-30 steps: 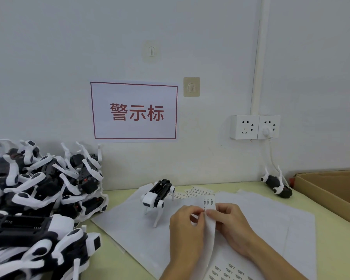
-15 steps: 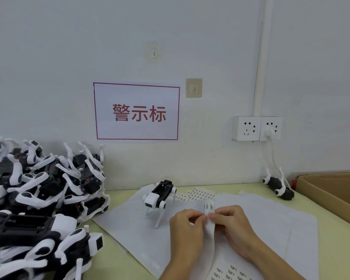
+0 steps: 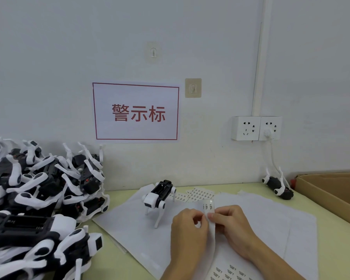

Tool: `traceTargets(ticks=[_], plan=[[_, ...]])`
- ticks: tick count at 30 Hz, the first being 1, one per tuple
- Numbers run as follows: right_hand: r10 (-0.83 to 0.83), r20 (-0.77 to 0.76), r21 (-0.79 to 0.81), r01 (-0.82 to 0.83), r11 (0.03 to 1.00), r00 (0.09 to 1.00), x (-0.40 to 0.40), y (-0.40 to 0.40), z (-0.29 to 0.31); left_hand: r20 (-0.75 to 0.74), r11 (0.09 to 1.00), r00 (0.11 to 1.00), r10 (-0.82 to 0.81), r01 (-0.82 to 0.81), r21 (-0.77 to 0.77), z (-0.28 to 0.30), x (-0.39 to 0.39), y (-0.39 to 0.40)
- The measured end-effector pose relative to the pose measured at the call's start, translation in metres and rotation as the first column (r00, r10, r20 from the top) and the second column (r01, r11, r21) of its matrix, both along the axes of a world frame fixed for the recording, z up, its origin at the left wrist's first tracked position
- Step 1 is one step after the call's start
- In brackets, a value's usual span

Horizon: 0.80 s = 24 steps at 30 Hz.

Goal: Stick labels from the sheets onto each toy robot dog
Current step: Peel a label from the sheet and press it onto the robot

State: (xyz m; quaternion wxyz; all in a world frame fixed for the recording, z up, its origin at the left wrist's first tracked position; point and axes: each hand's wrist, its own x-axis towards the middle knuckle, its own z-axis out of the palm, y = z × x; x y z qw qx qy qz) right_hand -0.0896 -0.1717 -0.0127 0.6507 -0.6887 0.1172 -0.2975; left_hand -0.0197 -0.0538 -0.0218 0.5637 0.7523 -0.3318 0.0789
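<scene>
A black and white toy robot dog (image 3: 159, 196) stands upright on white paper (image 3: 271, 215) in the middle of the table. Just right of it, my left hand (image 3: 188, 229) and my right hand (image 3: 233, 229) meet on a narrow label strip (image 3: 209, 207). Both pinch the strip with thumb and fingers, and its top end with printed labels sticks up above them. More label sheets lie behind the dog (image 3: 198, 196) and at the bottom edge (image 3: 230, 272).
A big heap of toy robot dogs (image 3: 38, 199) fills the left side. One dog (image 3: 277, 186) lies on its side by the wall at the right, under the wall sockets (image 3: 256, 128). An open cardboard box (image 3: 331, 190) stands at the far right.
Both hands have slid up the strip, so less of its top end shows above the fingers. The view has shifted slightly.
</scene>
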Motion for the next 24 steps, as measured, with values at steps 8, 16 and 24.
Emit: traceTargets(ticks=[8, 16, 24], plan=[[0.006, -0.019, -0.029, -0.006, 1.000, 1.000, 0.000, -0.002, -0.003, 0.072, 0.998, 0.997, -0.010, 0.005, 0.069, 0.010, -0.003, 0.007], [-0.015, -0.029, -0.030, 0.014, 0.999, 0.999, 0.001, -0.003, -0.002, 0.039, 0.999, 0.999, -0.021, 0.019, 0.050, 0.013, -0.005, 0.010], [0.017, -0.050, -0.042, -0.019, 0.999, 0.999, 0.000, 0.000, 0.000, 0.107, 0.992, 0.994, 0.004, -0.017, 0.123, 0.010, -0.004, 0.009]])
